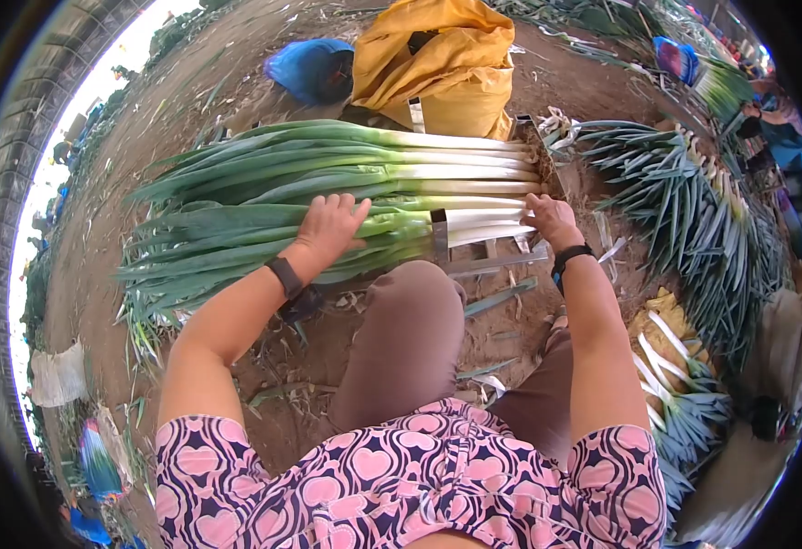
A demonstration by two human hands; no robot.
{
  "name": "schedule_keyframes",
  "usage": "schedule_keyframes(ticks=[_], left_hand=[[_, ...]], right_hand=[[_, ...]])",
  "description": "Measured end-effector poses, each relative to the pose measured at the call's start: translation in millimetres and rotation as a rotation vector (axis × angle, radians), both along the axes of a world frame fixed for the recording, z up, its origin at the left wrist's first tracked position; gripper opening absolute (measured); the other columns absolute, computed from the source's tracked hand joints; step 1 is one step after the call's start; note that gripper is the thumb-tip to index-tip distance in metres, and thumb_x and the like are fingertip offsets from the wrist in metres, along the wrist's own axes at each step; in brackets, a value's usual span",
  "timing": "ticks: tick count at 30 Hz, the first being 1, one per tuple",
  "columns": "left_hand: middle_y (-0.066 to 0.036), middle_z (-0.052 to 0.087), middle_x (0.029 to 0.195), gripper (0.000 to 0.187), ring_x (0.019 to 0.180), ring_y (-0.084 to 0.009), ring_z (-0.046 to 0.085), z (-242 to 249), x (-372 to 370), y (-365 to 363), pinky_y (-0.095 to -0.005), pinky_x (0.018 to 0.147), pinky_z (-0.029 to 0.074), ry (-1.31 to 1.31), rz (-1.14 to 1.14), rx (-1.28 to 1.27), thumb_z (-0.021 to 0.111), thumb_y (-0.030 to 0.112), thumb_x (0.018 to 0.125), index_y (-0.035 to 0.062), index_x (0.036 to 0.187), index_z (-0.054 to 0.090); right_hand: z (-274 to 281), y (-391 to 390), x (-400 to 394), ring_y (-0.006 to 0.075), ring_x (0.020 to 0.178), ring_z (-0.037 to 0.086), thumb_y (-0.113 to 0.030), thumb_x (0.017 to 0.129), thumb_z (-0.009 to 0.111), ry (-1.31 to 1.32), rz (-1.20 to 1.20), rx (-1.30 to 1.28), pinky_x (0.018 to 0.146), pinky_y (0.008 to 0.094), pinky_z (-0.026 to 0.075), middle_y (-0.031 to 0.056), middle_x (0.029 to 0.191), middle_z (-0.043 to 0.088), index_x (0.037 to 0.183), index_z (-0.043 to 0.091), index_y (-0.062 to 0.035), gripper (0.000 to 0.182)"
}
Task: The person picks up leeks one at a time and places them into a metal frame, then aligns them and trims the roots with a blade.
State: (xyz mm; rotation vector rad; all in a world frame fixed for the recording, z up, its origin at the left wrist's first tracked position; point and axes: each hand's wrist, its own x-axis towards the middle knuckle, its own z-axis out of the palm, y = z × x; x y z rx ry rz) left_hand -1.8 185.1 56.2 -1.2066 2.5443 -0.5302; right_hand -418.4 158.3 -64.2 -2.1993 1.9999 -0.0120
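A row of long green onions (474,171) lies side by side in front of me, with white stalks and roots to the right and green leaves to the left. My left hand (330,227) rests on the leaves of the near onions, its fingers apart. At the root end, my right hand (553,220) has its fingers curled round the tip of a near white stalk. The onions lie in a low metal frame, whose upright bar (439,234) stands by the near stalks. Roots (531,151) of the far stalks meet a dark end plate.
Behind the onions stands a yellow sack (437,69) beside a blue bag (311,70). A large pile of green onions (684,210) lies at right. More onions rest on yellow cloth (662,316) nearer me. Leaf scraps litter the soil.
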Motion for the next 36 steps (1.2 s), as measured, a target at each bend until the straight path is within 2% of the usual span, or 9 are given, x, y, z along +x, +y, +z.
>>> schedule_keyframes(ticks=[2,4,7,14,16,18,20,28,36], left_hand=[[-0.012,0.050,0.116,0.073,0.092,-0.0233,0.050,-14.7,10.4,1.8,-0.0360,0.077,0.039,0.094,-0.172,-0.162,0.068,0.050,0.075,0.0222,0.138,0.042],[-0.011,0.047,0.122,0.075,0.094,-0.0235,0.048,-19.5,13.6,-2.1,-0.0360,0.077,0.039,0.084,-0.173,-0.129,0.067,0.048,0.076,0.0252,0.141,0.038],[-0.011,0.046,0.125,0.074,0.096,-0.0242,0.048,-20.9,10.5,-5.8,-0.0364,0.078,0.039,0.062,-0.181,-0.092,0.067,0.045,0.078,0.0264,0.142,0.037],[-0.008,0.046,0.131,0.064,0.101,-0.0267,0.049,-19.6,4.1,-0.3,-0.0396,0.081,0.039,0.051,-0.189,-0.048,0.064,0.033,0.083,0.0254,0.141,0.038],[-0.006,0.047,0.132,0.063,0.101,-0.0259,0.050,-18.7,-1.9,-1.5,-0.0398,0.082,0.039,0.036,-0.178,-0.037,0.064,0.034,0.084,0.0265,0.141,0.039],[-0.004,0.047,0.132,0.062,0.101,-0.0256,0.050,-21.9,-4.2,-2.8,-0.0401,0.082,0.039,0.020,-0.161,-0.025,0.063,0.034,0.084,0.0273,0.140,0.039],[-0.003,0.047,0.133,0.061,0.102,-0.0257,0.050,-23.5,-6.6,-4.1,-0.0404,0.082,0.039,0.005,-0.154,-0.024,0.063,0.033,0.084,0.0278,0.140,0.039],[-0.004,0.052,0.128,0.056,0.100,-0.0286,0.051,-13.1,-12.4,-15.5,-0.0433,0.082,0.042,0.012,-0.099,0.111,0.061,0.030,0.086,0.0244,0.138,0.042],[-0.002,0.054,0.119,0.053,0.091,-0.0269,0.055,-13.0,-14.2,-27.8,-0.0407,0.074,0.045,0.017,-0.178,0.111,0.064,0.027,0.083,0.0207,0.133,0.047]], right_hand=[[2.4,-2.1,2.9,0.0327,0.095,0.063,-0.041,0.076,0.070,0.015,0.002,0.006,0.079,0.0424,0.051,0.0111,0.102,0.064,0.106,0.057,-0.0175,0.040],[11.4,-2.0,6.5,0.0328,0.099,0.063,-0.041,0.076,0.070,0.054,-0.009,0.063,0.082,0.0425,0.051,0.0101,0.106,0.065,0.108,0.058,-0.0181,0.041],[7.0,-2.5,4.3,0.0295,0.094,0.064,-0.040,0.073,0.072,0.045,0.012,0.014,0.077,0.0416,0.051,0.0100,0.100,0.065,0.101,0.059,-0.0166,0.038],[1.9,-11.7,-2.4,0.0297,0.088,0.065,-0.042,0.074,0.069,0.151,0.091,0.054,0.073,0.0425,0.051,0.0099,0.088,0.068,0.100,0.062,-0.0152,0.038],[-4.8,-21.9,-12.8,0.0293,0.089,0.065,-0.043,0.074,0.068,0.145,0.147,0.073,0.074,0.0413,0.051,0.0099,0.090,0.069,0.095,0.066,-0.0131,0.037],[5.9,-24.6,-9.5,0.0256,0.098,0.065,-0.041,0.076,0.072,0.154,0.099,0.176,0.082,0.0380,0.052,0.0082,0.101,0.070,0.096,0.073,-0.0128,0.035],[25.9,-23.6,-1.8,0.0248,0.099,0.065,-0.045,0.073,0.074,0.164,0.039,0.247,0.083,0.0365,0.052,0.0069,0.102,0.070,0.096,0.073,-0.0125,0.040],[18.9,-36.2,-4.0,0.0261,0.104,0.064,-0.046,0.073,0.074,0.128,-0.009,0.324,0.083,0.0423,0.054,0.0054,0.108,0.068,0.107,0.071,-0.0132,0.047],[3.6,-38.7,-9.7,0.0261,0.103,0.062,-0.043,0.074,0.068,0.059,0.032,0.256,0.083,0.0406,0.051,0.0050,0.107,0.067,0.100,0.069,-0.0140,0.039]])
